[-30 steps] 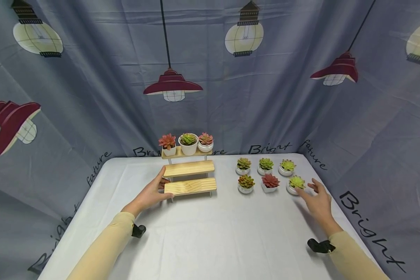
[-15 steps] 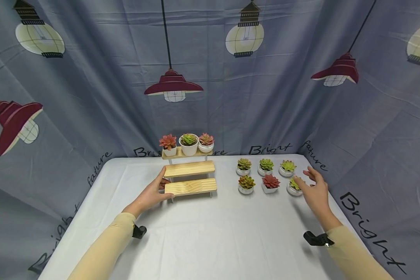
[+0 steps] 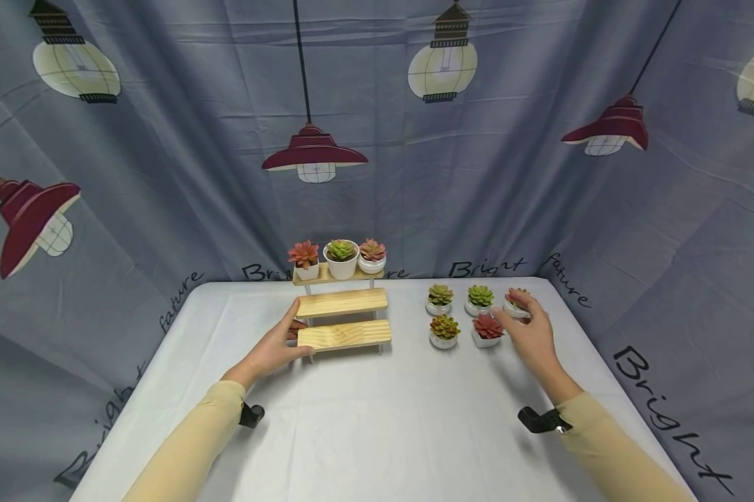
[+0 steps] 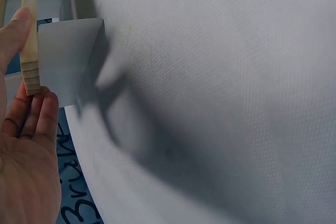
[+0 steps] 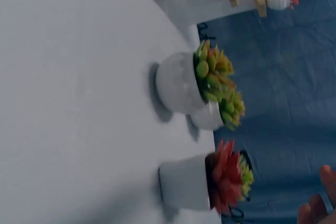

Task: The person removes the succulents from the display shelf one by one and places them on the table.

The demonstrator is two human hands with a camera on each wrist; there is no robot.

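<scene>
My left hand [image 3: 270, 352] grips the left end of the lowest board of a three-tier wooden plant stand [image 3: 344, 335]; in the left wrist view, its thumb [image 4: 18, 27] lies on the board [image 4: 30, 59] and the fingers curl at its end. My right hand [image 3: 532, 335] hovers over the right side of the potted succulents, fingers spread and loosely bent, with nothing seen between them. Close by its thumb is the red succulent [image 3: 487, 328] in a square white pot. Its fingers partly cover the back-right succulent [image 3: 510, 308]; the front-right green one is hidden behind the hand.
The stand's top board carries a red succulent [image 3: 304, 256], a green one [image 3: 342, 252] and a pink one [image 3: 372, 252]. Left of the red one stand a yellow-green succulent [image 3: 444, 328], another [image 3: 440, 296] and a bright green one [image 3: 480, 296]. A curtain [image 3: 377, 202] hangs behind the white table [image 3: 377, 432].
My right hand has moved left from the right edge of the succulents, across the front-right green one, toward the red one. My left hand has stayed on the stand.
</scene>
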